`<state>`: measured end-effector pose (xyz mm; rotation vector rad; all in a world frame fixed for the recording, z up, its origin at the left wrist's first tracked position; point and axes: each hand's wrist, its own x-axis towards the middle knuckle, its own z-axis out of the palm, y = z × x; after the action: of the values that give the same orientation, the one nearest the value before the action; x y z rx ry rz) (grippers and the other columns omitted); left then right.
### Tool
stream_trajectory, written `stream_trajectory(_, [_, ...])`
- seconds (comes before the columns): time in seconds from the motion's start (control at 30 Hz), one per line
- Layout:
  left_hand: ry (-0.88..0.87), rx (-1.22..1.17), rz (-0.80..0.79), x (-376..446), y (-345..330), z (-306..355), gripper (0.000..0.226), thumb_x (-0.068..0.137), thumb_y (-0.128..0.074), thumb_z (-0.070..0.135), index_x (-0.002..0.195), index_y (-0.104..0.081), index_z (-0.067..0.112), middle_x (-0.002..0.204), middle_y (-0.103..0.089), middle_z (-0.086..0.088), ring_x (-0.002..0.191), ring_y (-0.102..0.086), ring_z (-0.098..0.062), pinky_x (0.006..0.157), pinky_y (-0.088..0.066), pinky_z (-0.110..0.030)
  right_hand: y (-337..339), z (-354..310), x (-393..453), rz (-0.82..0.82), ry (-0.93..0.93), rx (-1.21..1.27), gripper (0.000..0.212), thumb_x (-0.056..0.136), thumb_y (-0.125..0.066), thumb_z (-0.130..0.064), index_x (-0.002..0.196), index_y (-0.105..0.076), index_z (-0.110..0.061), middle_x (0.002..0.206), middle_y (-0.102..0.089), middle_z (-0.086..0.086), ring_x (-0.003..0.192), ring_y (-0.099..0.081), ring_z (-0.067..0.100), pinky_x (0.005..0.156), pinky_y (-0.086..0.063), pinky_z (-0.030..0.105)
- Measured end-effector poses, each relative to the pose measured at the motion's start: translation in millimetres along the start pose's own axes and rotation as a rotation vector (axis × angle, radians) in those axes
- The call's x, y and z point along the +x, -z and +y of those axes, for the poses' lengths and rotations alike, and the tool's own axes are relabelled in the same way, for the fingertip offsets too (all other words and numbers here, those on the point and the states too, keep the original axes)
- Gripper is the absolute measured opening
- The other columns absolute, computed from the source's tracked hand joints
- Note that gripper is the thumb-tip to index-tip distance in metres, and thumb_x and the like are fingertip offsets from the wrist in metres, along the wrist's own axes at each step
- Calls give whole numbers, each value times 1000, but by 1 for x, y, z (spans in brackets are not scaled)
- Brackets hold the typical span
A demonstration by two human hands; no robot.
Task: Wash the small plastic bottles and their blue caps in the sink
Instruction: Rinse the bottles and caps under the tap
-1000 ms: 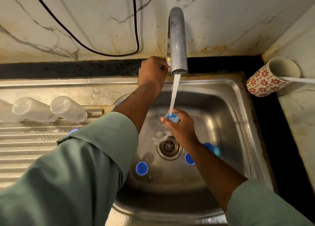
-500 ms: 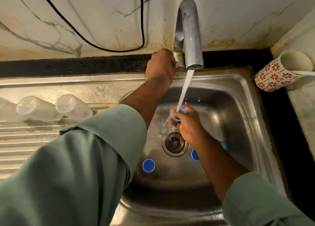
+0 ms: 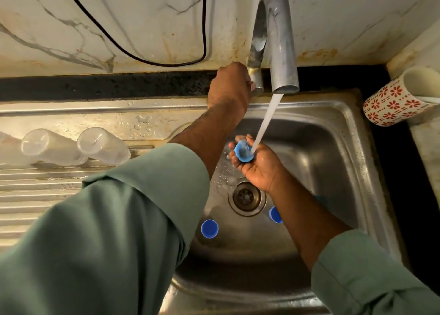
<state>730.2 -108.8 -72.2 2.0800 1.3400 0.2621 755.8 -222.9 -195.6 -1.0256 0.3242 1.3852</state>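
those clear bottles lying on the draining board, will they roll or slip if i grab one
Probably apt to roll: the clear bottles are round and lie on their sides on the ribbed draining board. They look thin and empty, so likely light and a bit squashy. Droplets on the metal nearby suggest that they may be wet and slippery, so a grip around the body seems wise.

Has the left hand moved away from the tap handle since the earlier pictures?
No. The left hand still grips the handle at the tap base; only the camera view shifted.
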Motion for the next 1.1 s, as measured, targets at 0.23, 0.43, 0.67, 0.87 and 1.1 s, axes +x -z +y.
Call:
stream_trajectory(0.23, [21, -27, -10, -1, -2, 1, 24, 96, -64, 22, 118, -63, 11, 112, -66, -9, 104, -63, -25, 84, -49, -31, 7, 4, 2, -2, -187, -215, 32, 100, -47, -35, 80, -58, -11, 71, -59, 3, 37, -39, 5, 34, -24, 14])
stream_trajectory(0.43, [37, -34, 2, -3, -3, 1, 23, 96, -63, 21, 115, -63, 9, 114, -66, -11, 105, -64, -29, 88, -54, -37, 22, 6, -10, 168, -178, -128, 24, 99, -45, -14, 105, -64, -1, 94, -60, 18, 81, -58, 25, 76, -51, 34])
stream_trajectory(0.67, [44, -40, 2, -8, 2, 5, 24, 97, -63, 20, 117, -62, 7, 117, -64, -13, 108, -62, -30, 85, -49, -34, 28, 8, -11, 145, 73, -79, 31, 90, -60, 0, 121, -61, -1, 112, -62, 15, 107, -59, 30, 94, -51, 41])
stream_trajectory(0.87, [42, -50, 15, -11, 2, 6, 25, 96, -63, 18, 118, -61, 7, 120, -64, -13, 110, -61, -29, 83, -45, -31, 8, 5, -9, 214, 9, -260, 15, 94, -62, -23, 101, -62, -10, 97, -57, 16, 76, -60, 24, 58, -54, 31])
stream_trajectory(1.1, [38, -32, 15, -8, -1, 3, 22, 96, -63, 19, 115, -63, 8, 116, -65, -12, 106, -63, -30, 84, -50, -34, 1, 9, 9, 319, -14, -457, 41, 95, -52, -53, 70, -51, -20, 61, -42, -1, 42, -31, 10, 39, -20, 19])
